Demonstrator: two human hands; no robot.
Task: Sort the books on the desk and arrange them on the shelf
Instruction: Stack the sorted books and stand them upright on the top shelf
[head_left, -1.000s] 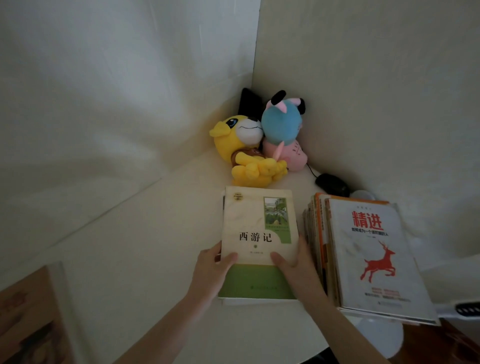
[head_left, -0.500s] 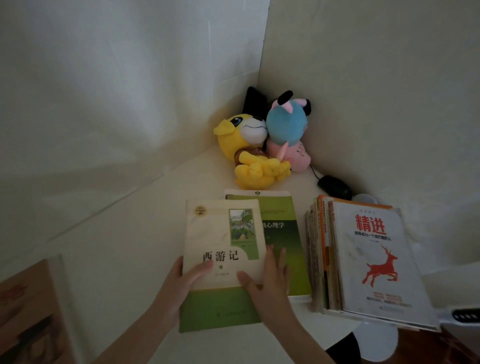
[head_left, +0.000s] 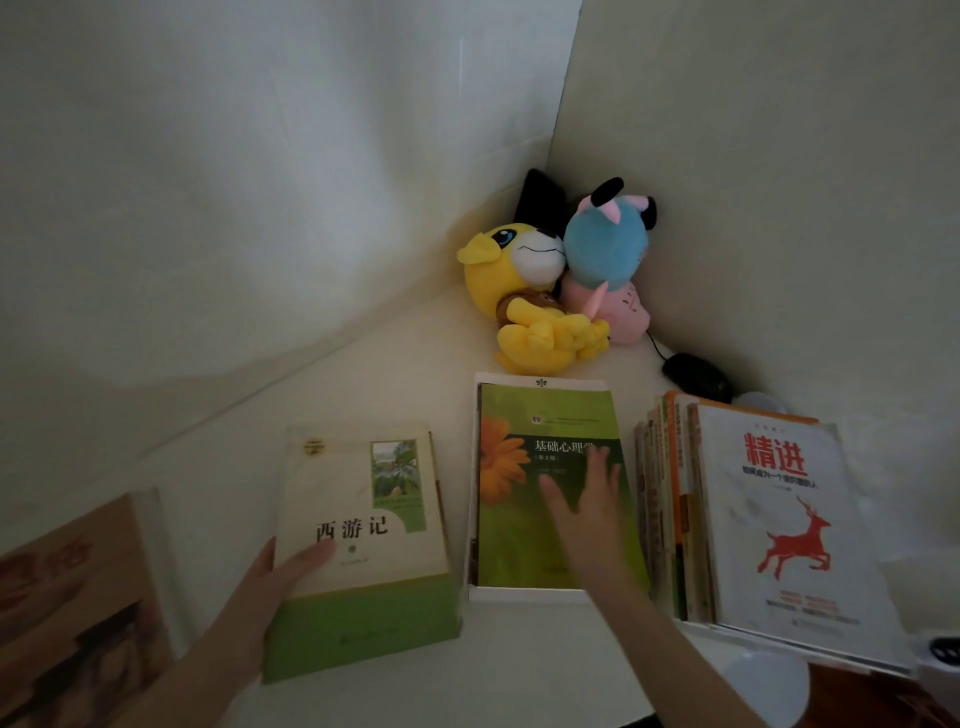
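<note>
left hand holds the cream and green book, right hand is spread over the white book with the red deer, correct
Not quite. The head view shows the right hand spread over the green book with the orange flower, not the deer book, which lies to its right. The left hand does hold the cream and green book.

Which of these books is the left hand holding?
The cream book with a green bottom band: the left hand grips its lower left edge, thumb on the cover. The green flower-cover book lies beneath the open right hand.
</note>
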